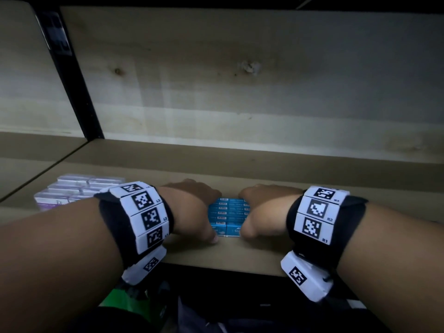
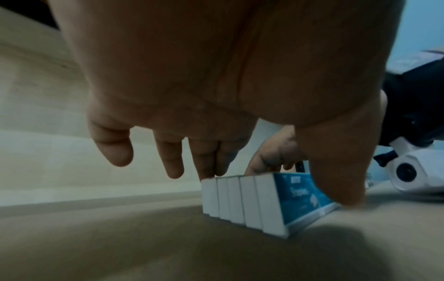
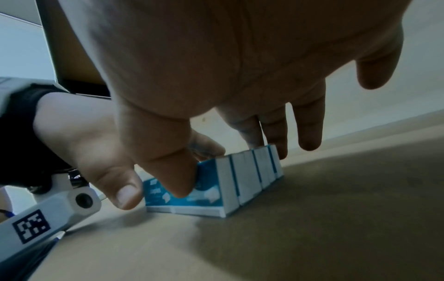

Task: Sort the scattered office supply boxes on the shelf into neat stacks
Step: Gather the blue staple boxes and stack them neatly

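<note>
Forearms with tagged wristbands fill the near field; both hands sit on the block of blue staple boxes [image 1: 229, 216] near the shelf's [image 1: 240, 258] front edge, about mid-width.

Left hand [image 1: 192, 207]: thumb down the front face, fingers over the back row. A pinching grip, front to back. Right hand [image 1: 264, 210] mirrors it on the other half. Both grips are closed on the block, not wide. Likely reason: squeezing the loose boxes flush so the rows line up, or clamping them to shift as one unit.

Purple-and-white boxes [image 1: 77, 191] sit already grouped toward the shelf's left side, well apart from the blue ones.

View differences:
- Head view shows the top of the block, two columns and several rows, but hides the fingertips.
- Left wrist view shows the white end faces [image 2: 240, 201] slightly stepped, so not yet flush, and the thumb [image 2: 341, 175] tip reaching the shelf.
- Right wrist view shows both thumbs on the printed front face [image 3: 192, 201], plus that block sits flat on the shelf.
</note>
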